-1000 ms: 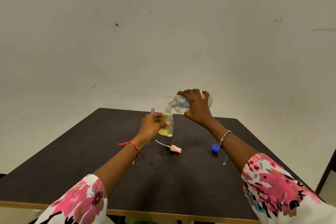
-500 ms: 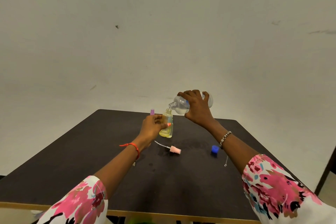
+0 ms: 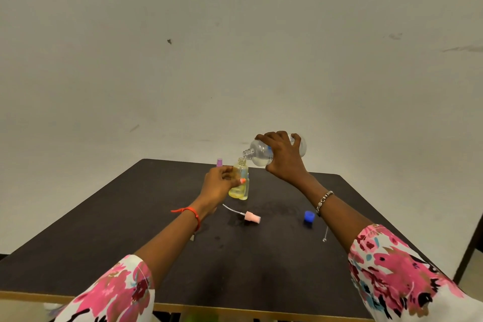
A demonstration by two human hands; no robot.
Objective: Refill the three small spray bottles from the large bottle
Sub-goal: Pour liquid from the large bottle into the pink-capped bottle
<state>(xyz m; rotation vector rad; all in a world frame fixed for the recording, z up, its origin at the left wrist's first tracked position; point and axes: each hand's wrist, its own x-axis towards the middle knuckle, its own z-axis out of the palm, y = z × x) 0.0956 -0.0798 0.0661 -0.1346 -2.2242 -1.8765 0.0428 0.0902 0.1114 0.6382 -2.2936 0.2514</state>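
1. Little has moved since the earlier frame; the right hand (image 3: pixel 283 158) keeps the large bottle (image 3: pixel 261 154) tipped, grip closed round it.
2. Left hand (image 3: pixel 219 184) grips the small bottle (image 3: pixel 240 181) upright on the table (image 3: pixel 104 230).
3. Pour slowly; keep the mouths aligned.

The person is wearing short sleeves (image 3: pixel 400 277) in white fabric printed with pink, black and teal flowers. A thin red-orange thread band (image 3: pixel 192 213) is circling the left wrist; a beaded silver bracelet (image 3: pixel 323 201) is circling the right.
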